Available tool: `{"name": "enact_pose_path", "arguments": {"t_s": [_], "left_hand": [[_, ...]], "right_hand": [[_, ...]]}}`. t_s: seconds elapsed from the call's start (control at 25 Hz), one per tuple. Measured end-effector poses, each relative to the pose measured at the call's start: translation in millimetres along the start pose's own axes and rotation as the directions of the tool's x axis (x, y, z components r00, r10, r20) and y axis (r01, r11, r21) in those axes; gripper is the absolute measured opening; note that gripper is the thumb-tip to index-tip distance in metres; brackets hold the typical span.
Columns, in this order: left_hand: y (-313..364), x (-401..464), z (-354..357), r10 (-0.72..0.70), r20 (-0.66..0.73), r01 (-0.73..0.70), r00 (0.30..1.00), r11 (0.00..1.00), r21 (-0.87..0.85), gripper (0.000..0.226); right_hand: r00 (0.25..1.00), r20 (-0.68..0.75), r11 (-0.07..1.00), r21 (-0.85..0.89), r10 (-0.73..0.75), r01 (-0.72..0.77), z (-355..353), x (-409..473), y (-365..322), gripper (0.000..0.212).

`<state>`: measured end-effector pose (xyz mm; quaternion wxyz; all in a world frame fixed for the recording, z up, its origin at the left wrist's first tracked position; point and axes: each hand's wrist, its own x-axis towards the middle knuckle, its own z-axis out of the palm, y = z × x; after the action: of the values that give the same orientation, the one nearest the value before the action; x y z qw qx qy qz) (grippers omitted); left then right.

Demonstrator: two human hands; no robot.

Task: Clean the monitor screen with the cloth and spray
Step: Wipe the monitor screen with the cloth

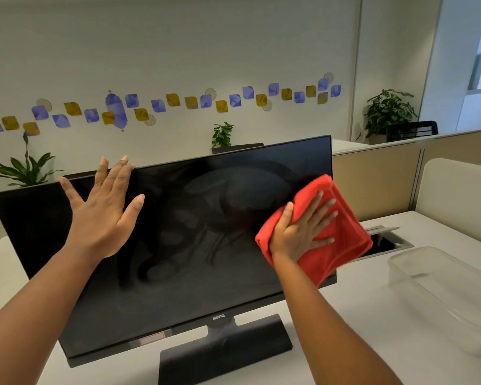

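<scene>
BenQ monitor (178,245) stands on the counter (345,315), screen dark and faintly smeared across the middle; by my read, wiping is under way with most of the panel left. No spray bottle in sight. Right hand (300,229) presses the folded red cloth (342,240) flat against the screen's right edge. Left hand (103,215) is spread wide and empty near the top-left, fingertips at the bezel.

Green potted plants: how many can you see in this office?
3. A broad-leaved green potted plant behind the monitor's left corner, a small leafy green one above its top edge, a bushy one far right. Partitions may hide others.
</scene>
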<state>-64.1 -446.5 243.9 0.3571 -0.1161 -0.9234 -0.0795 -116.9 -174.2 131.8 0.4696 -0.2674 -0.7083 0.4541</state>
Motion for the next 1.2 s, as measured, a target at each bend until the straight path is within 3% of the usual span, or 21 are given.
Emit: {"name": "enact_pose_path", "arguments": {"t_s": [0.2,0.28,0.4,0.48,0.56,0.64,0.76,0.84,1.04,1.2], "left_hand": [[-1.5,-0.9,-0.9,0.001,0.002,-0.001,1.000,1.000,-0.025,0.070],[-0.5,-0.2,-1.0,0.002,0.004,-0.001,1.000,0.999,-0.043,0.068],[-0.1,0.0,-2.0,0.007,0.004,-0.007,1.000,0.998,-0.063,0.068],[-0.5,-0.8,-3.1,0.013,0.005,-0.013,1.000,0.998,-0.055,0.068],[-0.2,-0.7,-4.1,0.013,0.009,-0.013,1.000,0.999,-0.046,0.067],[0.1,-0.5,-5.2,0.014,0.015,-0.013,1.000,0.999,-0.042,0.066],[0.2,-0.5,-5.4,0.022,0.022,-0.021,1.000,0.999,-0.040,0.067],[-0.1,0.3,-5.2,0.021,0.023,-0.020,1.000,0.999,-0.042,0.067],[0.3,1.0,-5.4,-0.001,0.021,0.003,1.000,0.997,-0.073,0.069],[2.0,0.4,-6.6,-0.004,0.010,0.006,1.000,0.993,-0.115,0.080]], "right_hand": [[0.921,-0.012,0.915,-0.123,-0.389,0.385,10.1,3.0,-59.2,0.072],[0.827,0.047,0.812,-0.168,-0.560,0.559,17.2,-18.4,-62.5,0.072],[0.613,0.208,0.586,-0.179,-0.762,0.790,26.4,-64.6,-36.7,0.071],[0.518,0.291,0.496,-0.152,-0.805,0.855,23.5,-88.7,-4.9,0.068],[0.468,0.333,0.474,-0.069,-0.818,0.878,16.2,-94.4,28.0,0.063],[0.517,0.321,0.532,-0.048,-0.793,0.845,6.2,-81.7,48.1,0.063],[0.801,0.178,0.772,-0.216,-0.571,0.598,-3.1,-47.8,38.1,0.064],[0.890,0.113,0.866,-0.206,-0.441,0.455,-1.2,-28.6,8.7,0.065],[0.849,0.124,0.823,-0.209,-0.514,0.528,19.8,-56.0,-46.6,0.072],[0.679,0.265,0.664,-0.156,-0.685,0.731,37.0,-116.5,-55.8,0.073]]}}
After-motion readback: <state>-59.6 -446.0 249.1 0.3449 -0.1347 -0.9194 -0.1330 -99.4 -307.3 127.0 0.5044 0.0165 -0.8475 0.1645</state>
